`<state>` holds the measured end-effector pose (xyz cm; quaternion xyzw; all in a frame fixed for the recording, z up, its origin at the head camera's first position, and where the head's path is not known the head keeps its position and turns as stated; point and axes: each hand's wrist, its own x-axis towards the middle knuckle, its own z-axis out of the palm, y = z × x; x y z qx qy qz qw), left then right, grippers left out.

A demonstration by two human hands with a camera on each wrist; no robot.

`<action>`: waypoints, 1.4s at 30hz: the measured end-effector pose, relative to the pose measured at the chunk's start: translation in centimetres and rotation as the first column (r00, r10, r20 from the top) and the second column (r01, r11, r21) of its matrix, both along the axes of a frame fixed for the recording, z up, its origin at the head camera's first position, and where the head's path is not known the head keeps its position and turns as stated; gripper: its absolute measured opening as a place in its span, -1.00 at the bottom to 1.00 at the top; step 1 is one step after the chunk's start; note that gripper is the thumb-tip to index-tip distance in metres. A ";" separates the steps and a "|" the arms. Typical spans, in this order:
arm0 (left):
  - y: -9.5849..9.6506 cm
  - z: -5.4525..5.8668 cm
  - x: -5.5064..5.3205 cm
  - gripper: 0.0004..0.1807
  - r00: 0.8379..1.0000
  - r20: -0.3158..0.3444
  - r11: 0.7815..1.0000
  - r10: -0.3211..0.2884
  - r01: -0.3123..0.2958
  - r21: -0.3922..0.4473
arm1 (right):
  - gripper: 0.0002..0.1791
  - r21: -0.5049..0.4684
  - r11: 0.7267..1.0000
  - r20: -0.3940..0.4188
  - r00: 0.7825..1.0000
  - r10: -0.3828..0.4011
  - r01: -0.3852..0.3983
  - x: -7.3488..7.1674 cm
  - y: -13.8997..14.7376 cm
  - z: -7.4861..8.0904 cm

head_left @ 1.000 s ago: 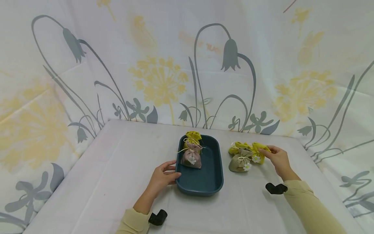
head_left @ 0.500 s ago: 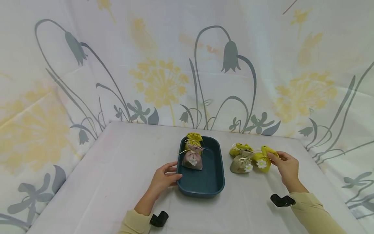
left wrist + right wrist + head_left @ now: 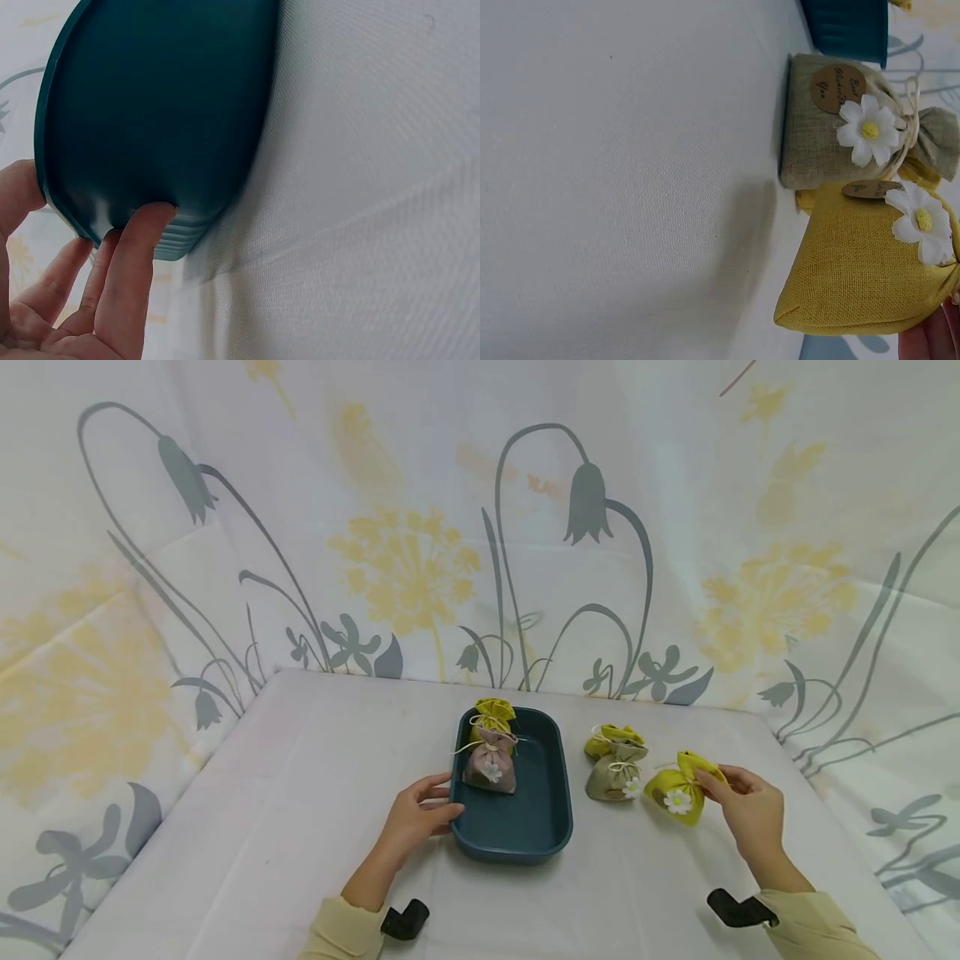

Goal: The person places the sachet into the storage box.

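Observation:
My right hand point(image 3: 753, 814) pinches the gathered neck of a yellow drawstring pouch point(image 3: 675, 795), which tilts over the cloth. A white flower with a yellow centre and a round brown tag point(image 3: 870, 189) decorate it. My left hand point(image 3: 416, 806) holds the left side of a dark teal tray point(image 3: 528, 852), thumb at the rim and fingers point(image 3: 135, 262) along the outer wall. Inside the tray, a pinkish-grey pouch point(image 3: 491, 768) stands before a yellow pouch point(image 3: 493, 710). Right of the tray, an olive-grey pouch point(image 3: 611, 777) partly hides another yellow pouch point(image 3: 611, 735).
White cloth point(image 3: 315, 793) covers the table. Behind it hangs a backdrop point(image 3: 420, 568) printed with grey and yellow flowers. Black wrist mounts sit at the left cuff point(image 3: 405, 920) and the right cuff point(image 3: 738, 910).
My right hand has drawn the yellow pouch away from the olive-grey one, rightward and nearer to me, and the pouch has tilted. The left hand and the tray have stayed in place.

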<state>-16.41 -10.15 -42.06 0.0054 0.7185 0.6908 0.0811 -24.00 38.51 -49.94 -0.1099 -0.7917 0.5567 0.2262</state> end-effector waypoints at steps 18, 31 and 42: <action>0.1 0.0 0.1 -0.41 1.000 -0.001 1.000 0.010 -0.010 -0.023 | -0.56 -0.131 0.990 -0.062 0.997 0.041 -0.049 2.4 -2.5 0.3; 0.1 0.1 0.1 -0.41 1.000 -0.003 1.000 0.011 -0.011 -0.025 | -0.62 -0.054 0.985 -0.118 0.980 0.159 -0.167 0.5 -5.7 0.3; 0.0 -1.3 -0.5 -0.39 1.000 -0.005 1.000 0.011 -0.011 -0.016 | -0.72 -0.053 0.926 -0.221 0.908 0.354 -0.374 -0.1 -10.7 2.6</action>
